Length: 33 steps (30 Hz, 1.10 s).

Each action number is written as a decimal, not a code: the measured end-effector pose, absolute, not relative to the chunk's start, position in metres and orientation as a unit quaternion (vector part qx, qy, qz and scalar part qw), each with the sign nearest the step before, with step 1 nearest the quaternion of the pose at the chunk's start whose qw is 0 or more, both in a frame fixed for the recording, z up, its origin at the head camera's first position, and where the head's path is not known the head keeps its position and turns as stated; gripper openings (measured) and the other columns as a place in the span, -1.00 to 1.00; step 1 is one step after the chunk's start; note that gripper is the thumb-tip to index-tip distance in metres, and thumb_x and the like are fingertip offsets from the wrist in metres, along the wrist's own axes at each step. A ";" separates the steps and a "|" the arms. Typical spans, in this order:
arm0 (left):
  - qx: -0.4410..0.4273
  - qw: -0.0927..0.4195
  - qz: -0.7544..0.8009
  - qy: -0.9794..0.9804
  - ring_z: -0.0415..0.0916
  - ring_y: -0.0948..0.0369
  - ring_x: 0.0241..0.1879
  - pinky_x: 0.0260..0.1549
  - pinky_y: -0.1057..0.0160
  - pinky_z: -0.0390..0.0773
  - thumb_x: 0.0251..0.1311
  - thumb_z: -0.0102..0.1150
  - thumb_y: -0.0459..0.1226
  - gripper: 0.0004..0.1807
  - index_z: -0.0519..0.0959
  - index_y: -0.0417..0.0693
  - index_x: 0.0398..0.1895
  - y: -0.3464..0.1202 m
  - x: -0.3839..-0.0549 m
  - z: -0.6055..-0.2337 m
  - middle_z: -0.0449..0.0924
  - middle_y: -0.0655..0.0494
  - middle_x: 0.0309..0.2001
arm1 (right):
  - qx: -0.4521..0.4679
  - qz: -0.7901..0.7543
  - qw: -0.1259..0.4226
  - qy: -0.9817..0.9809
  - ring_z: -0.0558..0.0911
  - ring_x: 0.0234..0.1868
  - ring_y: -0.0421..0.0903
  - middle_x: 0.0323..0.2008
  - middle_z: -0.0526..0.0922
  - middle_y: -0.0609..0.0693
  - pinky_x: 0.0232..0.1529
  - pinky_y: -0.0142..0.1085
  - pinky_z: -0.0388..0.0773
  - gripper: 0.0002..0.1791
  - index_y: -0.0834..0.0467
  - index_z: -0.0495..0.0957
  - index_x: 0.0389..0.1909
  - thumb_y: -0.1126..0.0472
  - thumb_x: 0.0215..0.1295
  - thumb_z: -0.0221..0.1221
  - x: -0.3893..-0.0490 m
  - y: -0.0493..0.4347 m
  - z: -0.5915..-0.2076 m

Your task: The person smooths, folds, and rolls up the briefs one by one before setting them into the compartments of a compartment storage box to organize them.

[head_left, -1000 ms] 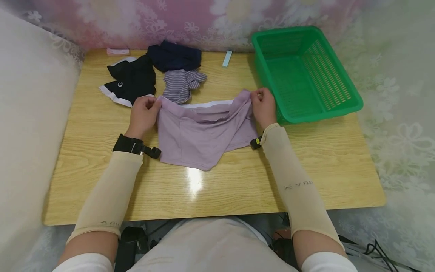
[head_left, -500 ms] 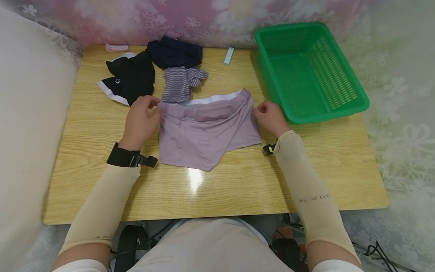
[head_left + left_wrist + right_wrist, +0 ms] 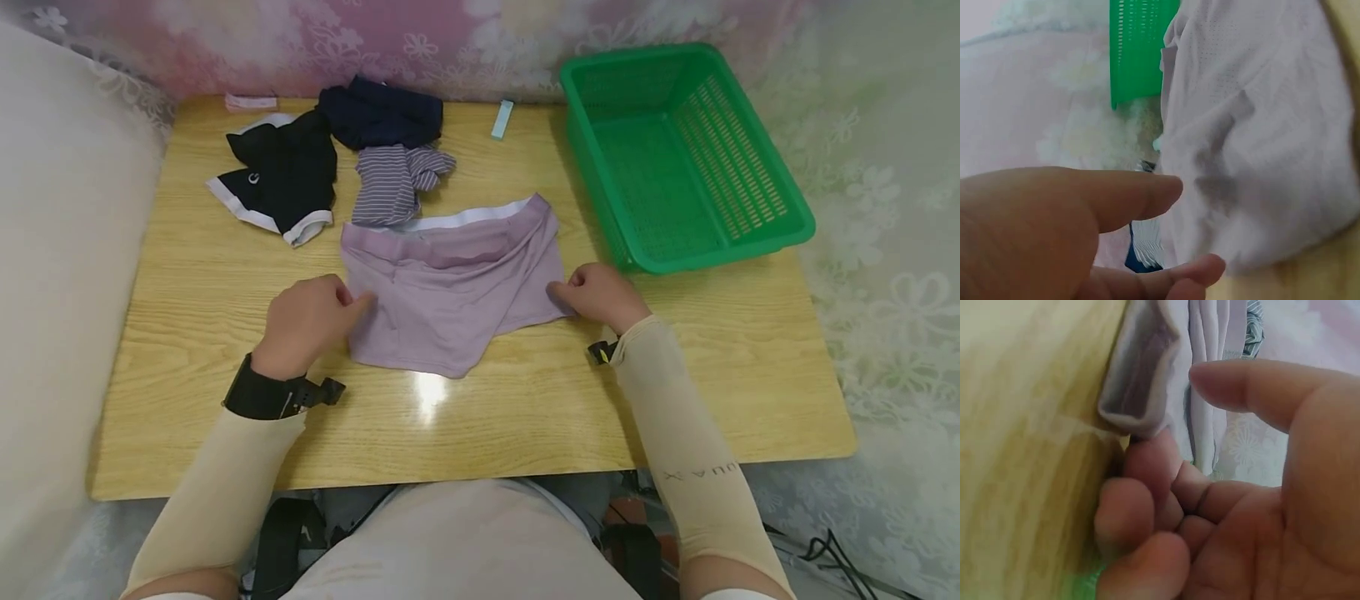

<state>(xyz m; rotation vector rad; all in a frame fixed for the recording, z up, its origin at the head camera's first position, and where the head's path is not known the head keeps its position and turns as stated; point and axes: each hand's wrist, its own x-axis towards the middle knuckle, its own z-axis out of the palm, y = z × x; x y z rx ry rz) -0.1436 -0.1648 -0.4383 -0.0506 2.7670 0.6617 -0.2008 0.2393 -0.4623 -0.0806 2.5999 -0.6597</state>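
A pair of mauve boxer briefs [image 3: 442, 292] lies spread on the table, its waistband toward the far side and its white inner band showing. My left hand [image 3: 306, 325] is at the garment's left side; in the left wrist view its thumb [image 3: 1141, 194] stands apart from the fingers with no cloth between. At the lower right corner is my right hand [image 3: 602, 293]. The right wrist view shows its forefinger [image 3: 1154, 462] right at the edge of the leg opening [image 3: 1138, 375], while the thumb [image 3: 1229, 384] stands away above the cloth.
Behind the briefs lie a grey striped garment [image 3: 386, 185], a navy one [image 3: 382, 115] and a black one with white trim [image 3: 288, 171]. A green basket [image 3: 600, 192] stands at the back right. A pale blue strip [image 3: 502, 120] lies near the back edge.
Both hands have let go of the waistband corners and come down along the sides toward the leg openings. The briefs stay spread in about the same place.
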 end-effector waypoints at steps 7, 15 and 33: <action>-0.023 0.206 0.234 0.950 0.48 0.03 -0.44 -0.54 0.16 0.39 0.38 0.13 0.02 -0.60 0.64 -0.15 -0.29 -0.170 -0.139 -0.443 0.58 -0.02 -0.42 | -0.057 -0.242 0.217 0.944 0.44 -0.51 -0.07 -0.54 0.51 -0.03 -0.41 -0.21 0.37 -0.62 0.13 0.54 -0.55 -0.03 0.38 0.20 -0.197 0.242 -0.467; -0.004 0.203 0.245 0.948 0.48 0.03 -0.41 -0.52 0.16 0.41 0.35 0.12 -0.18 -0.77 0.69 -0.14 -0.26 -0.177 -0.140 -0.449 0.62 -0.03 -0.37 | -0.076 -0.262 0.211 0.939 0.44 -0.46 -0.06 -0.50 0.48 -0.02 -0.33 -0.20 0.37 -0.68 0.14 0.50 -0.51 0.07 0.43 0.19 -0.188 0.251 -0.468; 0.047 0.174 0.233 0.956 0.44 0.06 -0.47 -0.53 0.14 0.35 0.41 0.15 -0.03 -0.67 0.64 -0.11 -0.31 -0.180 -0.161 -0.432 0.52 0.05 -0.50 | -0.050 -0.282 0.205 0.936 0.50 -0.35 0.00 -0.40 0.57 0.03 -0.28 -0.19 0.42 -0.72 0.12 0.55 -0.37 0.00 0.38 0.25 -0.169 0.274 -0.460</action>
